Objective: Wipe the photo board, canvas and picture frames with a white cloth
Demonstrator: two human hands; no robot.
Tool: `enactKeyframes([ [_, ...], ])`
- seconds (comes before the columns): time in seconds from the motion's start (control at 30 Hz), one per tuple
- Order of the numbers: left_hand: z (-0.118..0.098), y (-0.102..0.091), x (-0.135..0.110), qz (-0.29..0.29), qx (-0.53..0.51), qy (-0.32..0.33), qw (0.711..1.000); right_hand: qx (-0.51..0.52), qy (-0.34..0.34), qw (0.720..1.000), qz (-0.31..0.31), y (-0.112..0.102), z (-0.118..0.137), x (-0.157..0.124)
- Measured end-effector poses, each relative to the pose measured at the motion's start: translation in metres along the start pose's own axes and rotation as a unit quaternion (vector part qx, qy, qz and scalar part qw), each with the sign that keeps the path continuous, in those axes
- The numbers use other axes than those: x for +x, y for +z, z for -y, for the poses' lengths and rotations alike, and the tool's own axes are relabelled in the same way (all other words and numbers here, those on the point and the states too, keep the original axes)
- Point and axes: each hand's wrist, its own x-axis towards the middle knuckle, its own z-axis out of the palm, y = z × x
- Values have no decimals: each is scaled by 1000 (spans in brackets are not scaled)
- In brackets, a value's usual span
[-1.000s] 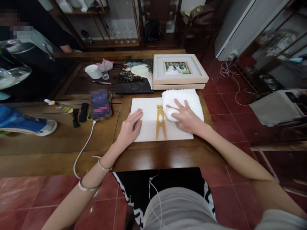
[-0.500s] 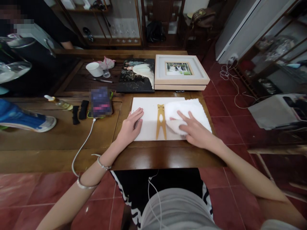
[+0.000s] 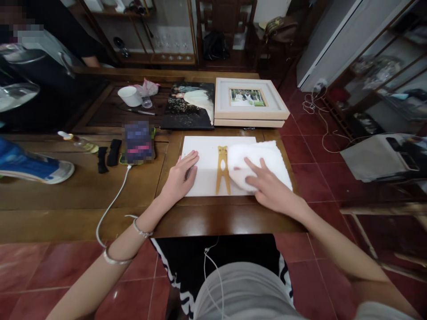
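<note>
A white board or sheet (image 3: pixel 203 182) lies flat near the table's front edge. My left hand (image 3: pixel 183 175) rests on its left side, fingers stretched out, with nothing in it. Across the board's right part spreads a fluffy white towel (image 3: pixel 275 155) with a small pinkish mark. My right hand (image 3: pixel 267 184) lies on the towel's lower part, fingers spread and pressing on the cloth. Between the hands, just left of the towel, is a flat tan piece (image 3: pixel 222 171) with two pointed legs and an oval hole; its exact kind I cannot tell.
Behind the board stand white-framed photos (image 3: pixel 280 104) and a dark photo panel (image 3: pixel 170 106). To the left are a phone-like device (image 3: pixel 138 144) on a white cable (image 3: pixel 113 200), black straps (image 3: pixel 114 153), a dropper bottle (image 3: pixel 82 143) and a white cup (image 3: pixel 129 96). A person's arm (image 3: pixel 90 61) is at the far left.
The towel's folded lower part has flattened out under my right hand, which has shifted slightly down. My left hand stays on the board. The view has moved a little.
</note>
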Motion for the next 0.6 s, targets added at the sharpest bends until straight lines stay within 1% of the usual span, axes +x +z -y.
enactKeyframes([
  [0.07,0,0,0,-4,4,2,1000,24,-15,999,37,-3,21,-24],
  [0.13,0,0,0,-8,7,5,1000,47,-23,996,73,-8,34,-41],
  [0.2,0,0,0,-9,7,4,1000,64,-28,993,97,-11,39,-48],
  [0.23,1,0,0,-9,7,3,1000,68,-29,992,100,-12,37,-47],
  [0.27,1,0,0,-8,7,3,1000,68,-27,993,97,-12,32,-44],
  [0.33,1,0,0,-8,7,4,1000,62,-18,995,73,-9,17,-28],
  [0.5,1,-1,-1,-11,2,8,1000,58,30,997,-36,5,-34,37],
  [0.57,1,-1,-1,-12,0,7,1000,56,52,995,-70,8,-46,59],
  [0.6,1,-1,-1,-12,-1,8,1000,54,61,993,-81,9,-47,66],
])
